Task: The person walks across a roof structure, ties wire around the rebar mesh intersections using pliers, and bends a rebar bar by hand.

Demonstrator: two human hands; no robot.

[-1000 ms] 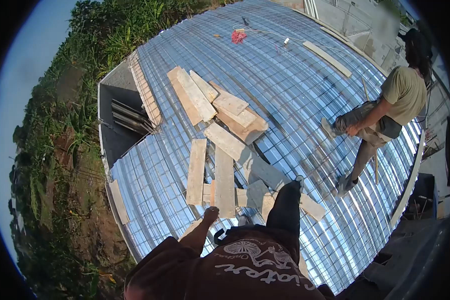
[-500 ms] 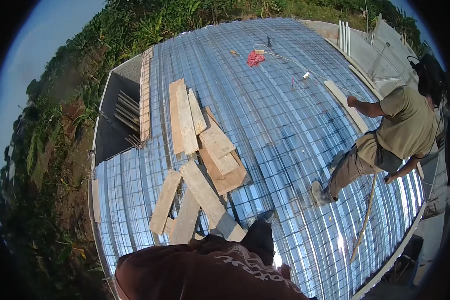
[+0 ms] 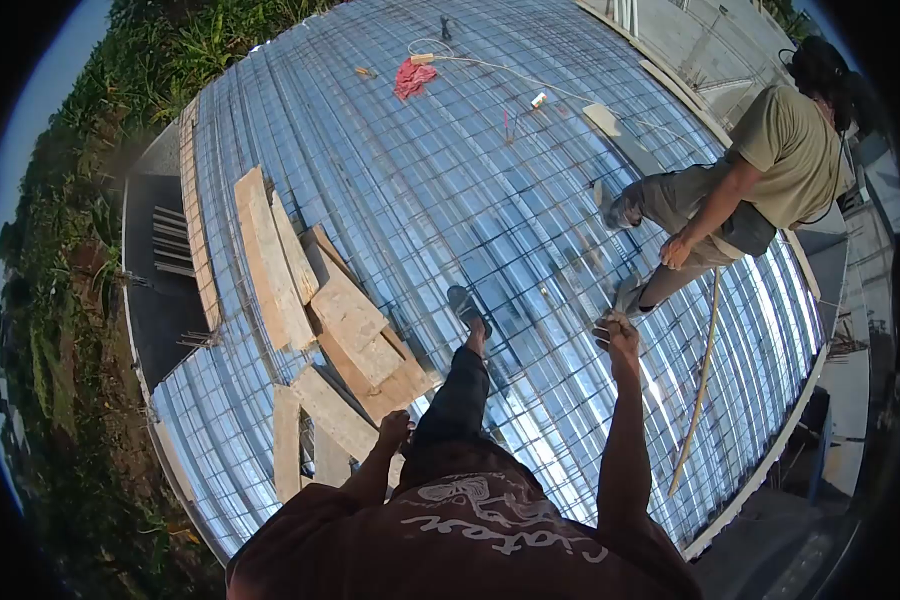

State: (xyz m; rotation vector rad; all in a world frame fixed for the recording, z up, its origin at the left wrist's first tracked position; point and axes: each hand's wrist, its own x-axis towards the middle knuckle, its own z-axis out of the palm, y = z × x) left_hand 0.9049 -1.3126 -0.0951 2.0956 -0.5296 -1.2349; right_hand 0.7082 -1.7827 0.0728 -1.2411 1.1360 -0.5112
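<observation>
My left hand (image 3: 395, 430) hangs at my left side, above the edge of a board pile (image 3: 348, 305); its fingers are curled, and whatever is in them, if anything, is too small to make out. Out in front on the right, my right hand (image 3: 617, 332) has bent fingers drawn together over the wire mesh; its contents cannot be made out. One of my feet (image 3: 470, 315), in a sandal, stands on the mesh between the hands.
A co-worker (image 3: 780, 150) walks on the mesh at the right, near a long thin stick (image 3: 702, 385). Farther off lie a red cloth (image 3: 413, 77), a cable and a pale board (image 3: 602, 120). A dark opening (image 3: 160, 270) is at the left edge.
My right arm has come into view, stretched forward. My left hand shows again beside my body. The board pile has shifted left in view, and the co-worker has lowered an arm.
</observation>
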